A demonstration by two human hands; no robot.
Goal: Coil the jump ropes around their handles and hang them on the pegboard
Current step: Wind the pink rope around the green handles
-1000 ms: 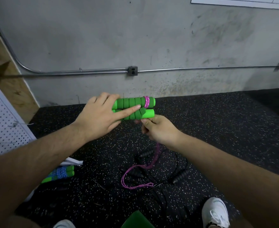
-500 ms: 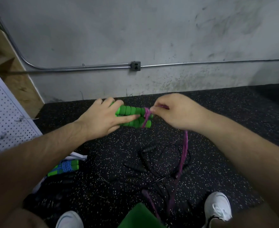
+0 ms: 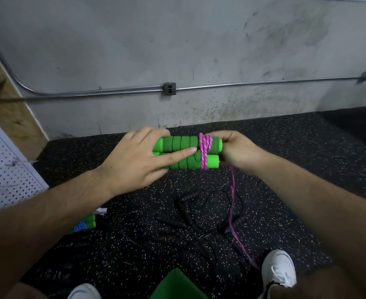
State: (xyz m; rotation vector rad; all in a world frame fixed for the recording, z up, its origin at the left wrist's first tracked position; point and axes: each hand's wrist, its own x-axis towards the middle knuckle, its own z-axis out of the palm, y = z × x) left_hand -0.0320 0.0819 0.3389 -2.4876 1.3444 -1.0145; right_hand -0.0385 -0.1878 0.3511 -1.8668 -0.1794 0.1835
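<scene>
green foam handles (image 3: 177,144) paired side by side, aloft over the speckled floor (image 3: 307,160), pink rope (image 3: 205,152) wound round their right end, left hand (image 3: 134,162) curled round their left part, right hand (image 3: 238,151) at their right tip pinching the rope's slack, black jump ropes (image 3: 199,219) tangled beneath them.

Stained concrete wall (image 3: 113,39) with metal conduit (image 3: 242,84) above black speckled floor (image 3: 307,147).

Pretty scuffed concrete wall (image 3: 177,39), metal conduit (image 3: 264,83) running through an outlet box (image 3: 169,88), speckled black floor (image 3: 307,147), one white sneaker (image 3: 279,268).
</scene>
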